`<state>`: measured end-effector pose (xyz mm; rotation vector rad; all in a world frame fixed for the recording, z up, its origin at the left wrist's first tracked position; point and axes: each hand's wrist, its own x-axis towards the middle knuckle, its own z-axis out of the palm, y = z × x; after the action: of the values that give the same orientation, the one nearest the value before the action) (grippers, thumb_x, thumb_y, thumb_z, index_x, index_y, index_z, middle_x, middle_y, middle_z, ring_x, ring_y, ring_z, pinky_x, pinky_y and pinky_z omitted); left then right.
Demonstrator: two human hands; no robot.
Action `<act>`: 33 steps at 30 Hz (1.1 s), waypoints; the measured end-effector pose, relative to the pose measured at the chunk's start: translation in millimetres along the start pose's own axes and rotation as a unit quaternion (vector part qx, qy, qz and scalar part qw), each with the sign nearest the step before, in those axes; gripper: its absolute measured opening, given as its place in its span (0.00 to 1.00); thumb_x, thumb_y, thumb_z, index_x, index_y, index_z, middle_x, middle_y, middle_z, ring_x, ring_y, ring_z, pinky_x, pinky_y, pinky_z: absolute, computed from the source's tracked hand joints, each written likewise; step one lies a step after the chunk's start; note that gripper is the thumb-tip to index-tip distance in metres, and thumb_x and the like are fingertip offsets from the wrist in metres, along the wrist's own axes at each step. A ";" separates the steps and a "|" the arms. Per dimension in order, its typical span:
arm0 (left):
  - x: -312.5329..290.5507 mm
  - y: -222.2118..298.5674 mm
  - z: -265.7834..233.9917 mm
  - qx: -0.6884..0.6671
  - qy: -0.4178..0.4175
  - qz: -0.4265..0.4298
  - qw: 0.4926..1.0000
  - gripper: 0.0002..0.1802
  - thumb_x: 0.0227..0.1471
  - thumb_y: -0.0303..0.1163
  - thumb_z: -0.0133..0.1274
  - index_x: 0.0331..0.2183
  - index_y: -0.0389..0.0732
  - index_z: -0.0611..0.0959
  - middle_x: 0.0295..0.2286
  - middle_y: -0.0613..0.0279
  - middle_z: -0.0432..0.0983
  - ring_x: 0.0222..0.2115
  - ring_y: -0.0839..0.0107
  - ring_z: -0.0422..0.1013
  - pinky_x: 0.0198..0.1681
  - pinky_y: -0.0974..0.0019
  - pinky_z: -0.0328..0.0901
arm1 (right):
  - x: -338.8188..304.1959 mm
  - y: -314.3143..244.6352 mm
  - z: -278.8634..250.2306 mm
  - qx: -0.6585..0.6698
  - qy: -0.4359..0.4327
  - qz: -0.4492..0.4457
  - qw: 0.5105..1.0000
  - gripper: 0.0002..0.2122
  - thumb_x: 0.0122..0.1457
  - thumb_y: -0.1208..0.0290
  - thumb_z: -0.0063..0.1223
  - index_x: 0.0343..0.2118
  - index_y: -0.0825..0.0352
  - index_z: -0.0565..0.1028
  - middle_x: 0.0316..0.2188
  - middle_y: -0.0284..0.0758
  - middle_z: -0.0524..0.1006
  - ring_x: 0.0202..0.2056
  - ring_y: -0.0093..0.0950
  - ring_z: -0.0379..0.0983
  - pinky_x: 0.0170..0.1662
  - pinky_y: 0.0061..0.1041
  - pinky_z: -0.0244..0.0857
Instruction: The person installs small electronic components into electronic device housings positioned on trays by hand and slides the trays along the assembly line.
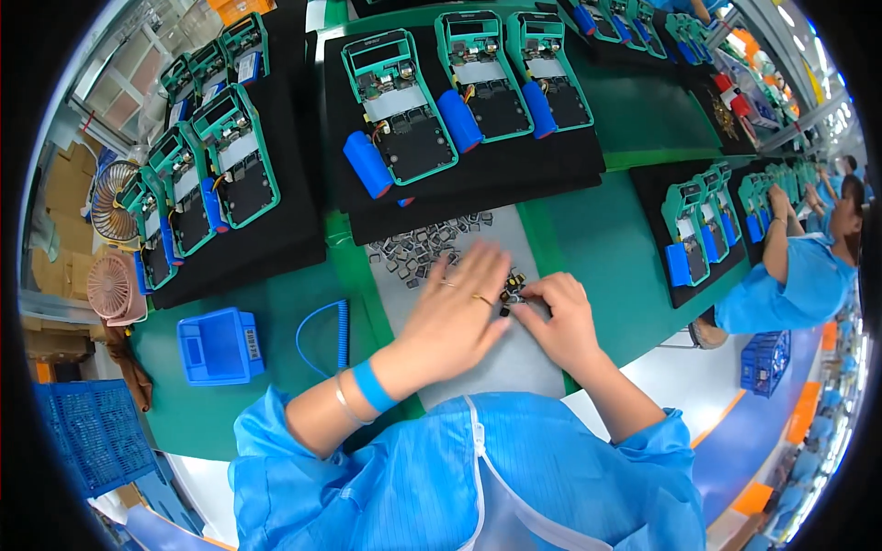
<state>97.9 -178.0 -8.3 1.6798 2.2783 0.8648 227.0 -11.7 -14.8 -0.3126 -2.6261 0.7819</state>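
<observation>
My left hand (448, 314) is stretched out over the grey mat (524, 363), palm down, its fingers straight and nothing seen in it. A blue band and a bracelet are on that wrist. Just to its right, my right hand (562, 320) has thumb and forefinger closed on a small dark square part at the edge of a little cluster of black and yellowish parts (517, 283). Part of this cluster is hidden behind my left fingers. Beyond my left hand lies a loose heap of small grey-black square pieces (415, 250).
Green-framed device housings (397, 110) with blue cylinders (367, 163) stand on black cloth ahead, left and right. A blue bin (220, 345) and a coiled blue cord (343, 335) lie left. Fans (112, 285) stand at the left edge. A co-worker (790, 275) works at right.
</observation>
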 end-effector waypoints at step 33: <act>64.9 -54.4 -79.5 0.186 0.268 0.010 0.945 0.35 0.51 0.40 0.60 0.60 0.43 0.72 0.60 0.44 0.62 0.62 0.46 0.56 0.64 0.43 0.51 | 85.1 3.8 -32.0 0.112 -0.277 0.076 0.951 0.07 0.53 0.76 0.61 0.33 0.68 0.75 0.31 0.39 0.74 0.35 0.38 0.73 0.38 0.33 0.67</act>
<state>-6.0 -156.1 38.9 1.7770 2.9478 1.0531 164.0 33.5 32.9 -0.2610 -3.0007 1.3806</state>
